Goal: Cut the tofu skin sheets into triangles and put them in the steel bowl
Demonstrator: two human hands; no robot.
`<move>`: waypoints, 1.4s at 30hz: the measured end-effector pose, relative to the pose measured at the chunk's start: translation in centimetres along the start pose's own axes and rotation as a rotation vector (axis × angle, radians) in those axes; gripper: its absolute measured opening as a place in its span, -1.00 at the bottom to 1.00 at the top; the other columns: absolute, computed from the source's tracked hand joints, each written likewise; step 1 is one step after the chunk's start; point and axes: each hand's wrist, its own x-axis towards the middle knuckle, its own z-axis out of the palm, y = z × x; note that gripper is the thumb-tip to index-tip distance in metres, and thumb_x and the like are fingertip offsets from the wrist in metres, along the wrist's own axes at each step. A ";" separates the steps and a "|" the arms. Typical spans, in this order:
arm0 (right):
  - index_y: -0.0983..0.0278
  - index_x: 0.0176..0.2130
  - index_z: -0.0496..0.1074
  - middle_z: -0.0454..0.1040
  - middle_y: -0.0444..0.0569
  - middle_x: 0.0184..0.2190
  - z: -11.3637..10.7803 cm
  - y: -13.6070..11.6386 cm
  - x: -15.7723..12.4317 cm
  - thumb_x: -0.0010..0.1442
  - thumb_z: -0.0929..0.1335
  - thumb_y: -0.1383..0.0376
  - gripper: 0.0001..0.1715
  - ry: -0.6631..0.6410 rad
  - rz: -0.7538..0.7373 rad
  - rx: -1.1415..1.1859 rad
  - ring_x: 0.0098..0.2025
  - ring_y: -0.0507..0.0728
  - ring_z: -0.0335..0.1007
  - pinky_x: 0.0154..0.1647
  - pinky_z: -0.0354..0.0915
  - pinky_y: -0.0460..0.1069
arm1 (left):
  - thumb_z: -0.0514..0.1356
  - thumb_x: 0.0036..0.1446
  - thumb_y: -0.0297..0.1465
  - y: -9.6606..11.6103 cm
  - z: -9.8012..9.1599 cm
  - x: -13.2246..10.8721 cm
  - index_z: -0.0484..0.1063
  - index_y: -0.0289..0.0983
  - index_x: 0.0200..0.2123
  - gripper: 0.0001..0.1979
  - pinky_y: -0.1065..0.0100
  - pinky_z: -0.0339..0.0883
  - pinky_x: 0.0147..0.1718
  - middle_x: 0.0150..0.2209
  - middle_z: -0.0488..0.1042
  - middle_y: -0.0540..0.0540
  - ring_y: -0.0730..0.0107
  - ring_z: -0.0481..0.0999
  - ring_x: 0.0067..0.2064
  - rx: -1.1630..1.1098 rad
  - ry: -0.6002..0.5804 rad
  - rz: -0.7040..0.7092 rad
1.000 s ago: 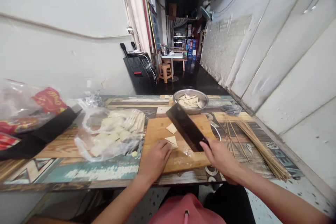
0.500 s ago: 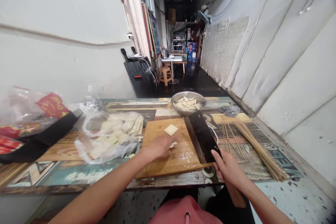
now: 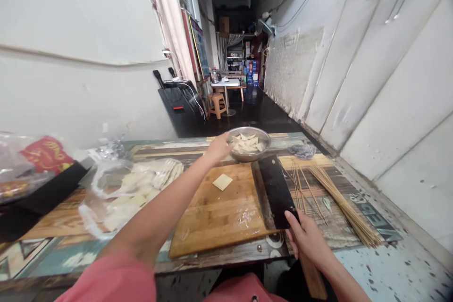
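Note:
My left hand (image 3: 220, 147) reaches over the left rim of a metal bowl (image 3: 248, 157) at the far side of the table; its fingers are mostly hidden, so their grip does not show. Pale triangular tofu-like pieces (image 3: 249, 143) fill the bowl. On the wooden cutting board (image 3: 212, 212) lies one pale square slice (image 3: 222, 181), with nobody touching it. My right hand (image 3: 306, 236) is closed round the wooden handle of a cleaver (image 3: 274, 188). The dark blade rests along the board's right side.
A clear plastic bag (image 3: 130, 193) of pale slices lies left of the board. Bamboo skewers (image 3: 347, 205) spread to the right, below a crumpled plastic bag (image 3: 302, 150). Packaged goods (image 3: 47, 155) sit at the far left. A stool (image 3: 217, 105) stands farther back.
My left hand has moved from the board, where it was at a small pale piece, forward to the bowl. That piece is gone from the board. My right hand still holds the cleaver.

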 end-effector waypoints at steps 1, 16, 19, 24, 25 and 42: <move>0.20 -0.46 0.09 0.21 -0.30 -0.75 0.0 -0.1 0.0 0.20 0.15 -0.06 -0.58 -0.002 -0.005 -0.011 -0.80 -0.02 0.13 -0.80 0.10 -0.13 | 0.10 0.07 -0.34 -0.7 0.6 -1.3 0.26 -0.37 0.05 -0.54 0.25 0.11 0.05 0.06 0.32 -0.28 0.13 0.27 0.10 0.035 -0.014 0.001; 0.25 -0.39 0.23 0.37 -0.10 -0.63 -0.3 -4.3 0.7 0.27 0.06 0.13 -0.64 -0.066 -0.201 -0.671 -0.56 0.10 0.37 -0.51 0.20 -0.06 | 0.14 0.05 -0.31 -0.9 2.7 -13.8 0.42 -0.27 -0.27 -0.81 0.36 0.26 -0.20 -0.21 0.43 -0.11 0.28 0.42 -0.20 0.160 -0.392 0.402; 0.30 -0.33 0.32 0.48 0.06 -0.44 -0.2 -6.2 0.9 0.28 0.07 0.22 -0.65 -0.097 -0.324 -0.960 -0.36 0.16 0.44 -0.38 0.16 -0.04 | -0.04 0.19 -0.45 0.0 4.1 -17.5 0.41 -0.30 -0.25 -0.77 0.25 0.24 -0.10 -0.11 0.39 -0.20 0.24 0.39 -0.13 0.295 -0.240 0.362; 0.31 -0.31 0.35 0.50 0.06 -0.45 0.5 -8.6 1.0 0.29 0.09 0.26 -0.66 -0.247 -0.354 -1.135 -0.40 0.15 0.45 -0.46 0.08 -0.06 | -0.09 0.16 -0.60 -0.8 7.2 -21.0 0.28 -0.41 0.02 -0.62 0.25 0.24 0.00 0.03 0.33 -0.29 0.22 0.33 0.03 0.402 -0.059 0.336; 0.30 -0.32 0.35 0.50 0.05 -0.45 0.7 -9.0 1.0 0.29 0.09 0.26 -0.65 -0.271 -0.365 -1.152 -0.40 0.15 0.45 -0.47 0.07 -0.06 | -0.09 0.15 -0.61 -1.0 7.6 -21.2 0.27 -0.41 0.04 -0.61 0.23 0.25 0.00 0.05 0.32 -0.30 0.21 0.32 0.04 0.416 -0.037 0.339; 0.33 -0.29 0.40 0.51 0.11 -0.43 0.2 -12.0 2.5 0.27 0.13 0.26 -0.66 -0.407 -0.397 -1.347 -0.38 0.22 0.46 -0.48 0.14 -0.04 | -0.09 0.12 -0.62 -1.4 8.4 -21.2 0.31 -0.49 0.00 -0.61 0.20 0.29 -0.03 0.01 0.35 -0.34 0.15 0.36 0.01 0.452 0.042 0.389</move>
